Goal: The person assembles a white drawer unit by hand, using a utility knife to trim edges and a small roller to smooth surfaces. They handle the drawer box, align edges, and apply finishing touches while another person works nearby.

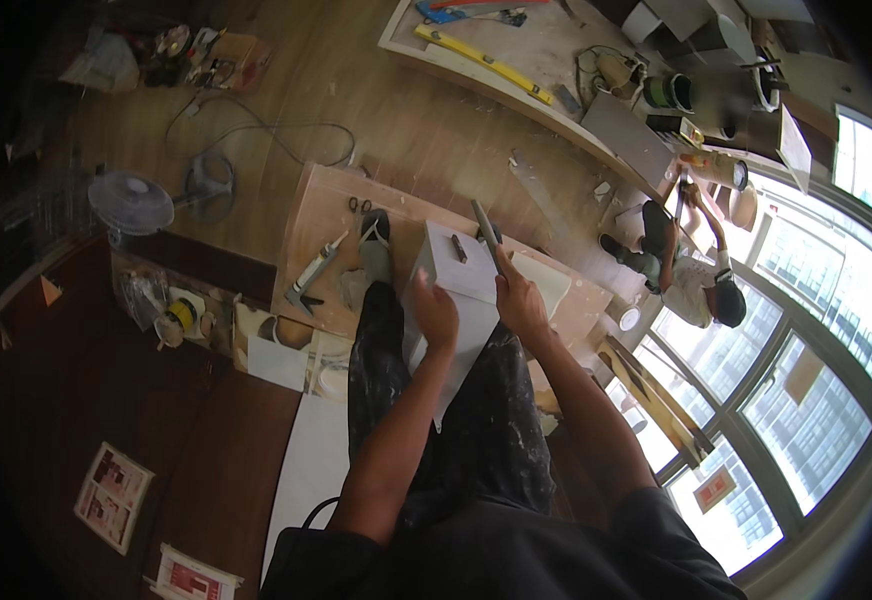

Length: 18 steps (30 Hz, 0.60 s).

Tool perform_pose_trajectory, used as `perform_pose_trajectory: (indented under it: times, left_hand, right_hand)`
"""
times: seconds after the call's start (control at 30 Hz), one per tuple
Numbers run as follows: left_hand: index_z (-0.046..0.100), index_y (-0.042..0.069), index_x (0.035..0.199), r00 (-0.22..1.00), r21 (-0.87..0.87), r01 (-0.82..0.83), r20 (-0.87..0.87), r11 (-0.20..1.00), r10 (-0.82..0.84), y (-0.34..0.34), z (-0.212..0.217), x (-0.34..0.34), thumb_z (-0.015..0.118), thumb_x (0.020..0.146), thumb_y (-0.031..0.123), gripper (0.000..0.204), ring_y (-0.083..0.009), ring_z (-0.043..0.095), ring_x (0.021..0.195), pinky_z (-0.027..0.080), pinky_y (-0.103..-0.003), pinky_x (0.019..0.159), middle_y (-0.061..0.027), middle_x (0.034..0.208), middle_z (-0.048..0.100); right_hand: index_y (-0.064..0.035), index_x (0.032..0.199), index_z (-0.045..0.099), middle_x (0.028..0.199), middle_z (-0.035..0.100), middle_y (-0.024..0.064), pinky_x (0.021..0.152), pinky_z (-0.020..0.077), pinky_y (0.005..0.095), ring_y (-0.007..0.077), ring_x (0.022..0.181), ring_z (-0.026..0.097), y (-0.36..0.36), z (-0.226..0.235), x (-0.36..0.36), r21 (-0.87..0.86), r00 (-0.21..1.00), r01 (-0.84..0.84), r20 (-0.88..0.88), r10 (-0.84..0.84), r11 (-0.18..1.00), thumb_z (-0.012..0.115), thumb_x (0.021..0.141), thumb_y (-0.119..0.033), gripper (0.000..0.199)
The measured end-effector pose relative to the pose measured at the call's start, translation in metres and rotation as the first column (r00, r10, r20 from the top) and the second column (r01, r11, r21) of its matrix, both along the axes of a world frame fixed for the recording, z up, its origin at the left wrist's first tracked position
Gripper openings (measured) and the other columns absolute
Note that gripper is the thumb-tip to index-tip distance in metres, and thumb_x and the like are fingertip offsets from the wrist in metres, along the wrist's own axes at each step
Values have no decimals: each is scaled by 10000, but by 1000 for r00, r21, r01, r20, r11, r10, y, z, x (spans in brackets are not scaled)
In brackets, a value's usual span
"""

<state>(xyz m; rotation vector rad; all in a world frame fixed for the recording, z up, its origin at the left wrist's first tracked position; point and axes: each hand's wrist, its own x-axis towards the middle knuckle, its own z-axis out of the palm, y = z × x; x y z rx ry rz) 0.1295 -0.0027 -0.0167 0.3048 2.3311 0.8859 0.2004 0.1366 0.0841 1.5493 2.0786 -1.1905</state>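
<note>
Head view: white box (467, 318) sits mid-frame, toward 12 o'clock. Right hand (523, 303) is wrapped round a flat tool (486, 225) at 1 o'clock; left hand (436, 315) is half-curled beside the box, can't tell if gripping. A knock could probably roll the small dark bar (459, 248) off.

Bright windows (826, 430) flank a brown plank floor (406, 140).

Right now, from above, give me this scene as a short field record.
Left hand: beside the white box; contact unclear
Right hand: holding a long flat tool
Box top: small dark object
Board: caulking gun lying left of the box
Far left: fan
Right: co-worker near windows
</note>
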Motion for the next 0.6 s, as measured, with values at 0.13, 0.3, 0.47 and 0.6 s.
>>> perform_pose_trajectory:
  times: [0.13, 0.3, 0.47, 0.6]
  left_hand:
    - [334, -129, 1439, 946, -39, 298, 146, 954, -290, -16, -10, -12, 522, 821, 24, 664, -442, 392, 1375, 301, -451, 1163, -338, 1441, 426]
    - [312, -138, 1446, 863, 57, 443, 244, 894, -443, -25, 6, -30, 522, 822, 26, 679, -439, 389, 1385, 313, -430, 1163, -344, 1449, 417]
    - [342, -128, 1442, 841, 18, 524, 146, 851, -521, -30, 20, -31, 521, 827, 37, 661, -448, 426, 1351, 353, -424, 1137, -339, 1458, 414]
    - [419, -95, 1415, 842, -115, 524, 222, 844, -493, -3, 19, -38, 515, 835, 55, 606, -430, 454, 1336, 340, -448, 1142, -310, 1400, 501]
  right_hand:
    - [-163, 1506, 413, 1090, 649, 327, 896, 503, 490, 480, 1048, 627, 1, 14, 41, -98, 978, 161, -116, -172, 982, 533, 947, -98, 575]
    - [-135, 1523, 389, 1185, 602, 234, 900, 463, 403, 334, 1070, 596, -15, 22, 95, -217, 875, 459, -58, -481, 862, 548, 969, -120, 577]
    - [-198, 1568, 312, 613, 435, -2, 419, 407, 294, 95, 449, 428, -37, 24, 126, -375, 678, 684, 10, -735, 626, 538, 1000, -139, 614]
    - [-151, 1568, 303, 617, 473, 17, 457, 422, 320, 116, 472, 454, -58, 21, 137, -375, 574, 765, 29, -818, 523, 548, 1002, -151, 617]
